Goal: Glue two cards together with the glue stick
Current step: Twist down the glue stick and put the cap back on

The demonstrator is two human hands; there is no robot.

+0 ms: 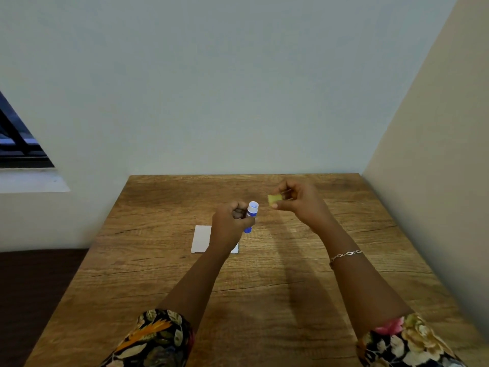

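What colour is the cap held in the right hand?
Yellow; the cap shows in the head view, in the right hand.

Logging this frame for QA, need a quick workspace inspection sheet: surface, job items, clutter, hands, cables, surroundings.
Surface: wooden table, bare apart from the cards.
Job's things: white cards flat on the table, partly hidden by the left forearm; blue glue stick uncapped, open end up; yellow cap off the stick.
Clutter: nothing seen.
Hands: left hand gripping the glue stick; right hand pinching the cap, apart from the stick; bracelet on the right wrist.
Cables: nothing seen.
Surroundings: pale wall behind, beige wall at right, window at left.
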